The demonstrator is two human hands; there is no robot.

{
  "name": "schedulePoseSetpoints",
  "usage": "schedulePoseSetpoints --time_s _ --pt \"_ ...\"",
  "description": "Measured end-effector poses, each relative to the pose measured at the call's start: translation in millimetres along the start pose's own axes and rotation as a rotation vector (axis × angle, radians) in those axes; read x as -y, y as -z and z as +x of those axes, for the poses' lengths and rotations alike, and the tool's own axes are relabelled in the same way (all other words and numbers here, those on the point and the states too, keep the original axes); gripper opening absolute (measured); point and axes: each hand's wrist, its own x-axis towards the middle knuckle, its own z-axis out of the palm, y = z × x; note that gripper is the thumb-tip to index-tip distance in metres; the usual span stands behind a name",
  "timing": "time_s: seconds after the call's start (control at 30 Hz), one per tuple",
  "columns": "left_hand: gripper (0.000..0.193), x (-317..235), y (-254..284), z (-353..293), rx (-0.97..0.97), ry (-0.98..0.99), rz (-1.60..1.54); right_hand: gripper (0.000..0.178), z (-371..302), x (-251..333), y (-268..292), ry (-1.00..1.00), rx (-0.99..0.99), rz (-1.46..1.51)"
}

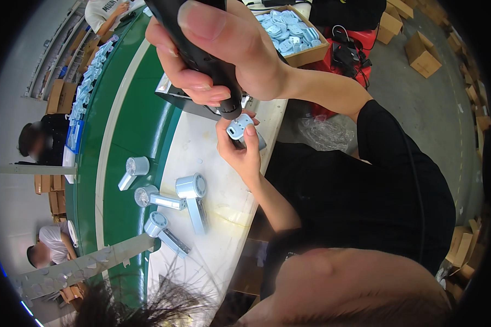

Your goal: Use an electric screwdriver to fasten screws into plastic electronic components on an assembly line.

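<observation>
My right hand (pixel 256 52) is wrapped round a black electric screwdriver (pixel 201 54), thumb along its side. The tool's lower tip reaches the light-blue housing (pixel 238 128) just below it; the exact contact at the tip is hard to see. Pinched between thumb and fingers, that housing is held up over the white worktop by my left hand (pixel 244 162). Its upward face has small holes and a dark slot. Several light-blue handheld fans, each with a round head and a handle, lie nearby: one (pixel 191 187) on the worktop, another (pixel 137 165) on the green belt.
A curved green conveyor belt (pixel 123 136) runs beyond the white worktop (pixel 223 212). A carton (pixel 316 53) full of light-blue parts stands past my right hand, near a red stool (pixel 365 41) bearing black cables. A metal beam (pixel 87 267) crosses the belt. Several people sit across it.
</observation>
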Motion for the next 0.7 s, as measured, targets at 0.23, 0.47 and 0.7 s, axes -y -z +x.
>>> schedulePoseSetpoints --time_s 0.23,0.47,0.7 --pt "0.028 -1.0 2.1 -0.7 0.025 0.003 0.001 0.043 -1.8 3.2 -2.7 -0.015 -0.024 -0.037" --pt "0.028 1.0 0.7 -0.7 0.034 -0.014 0.007 0.045 -5.2 12.7 -3.2 -0.052 -0.047 -0.075" --pt "0.034 0.0 3.7 -0.3 0.042 -0.007 0.052 0.045 -2.2 26.3 -17.9 -0.158 -0.099 -0.142"
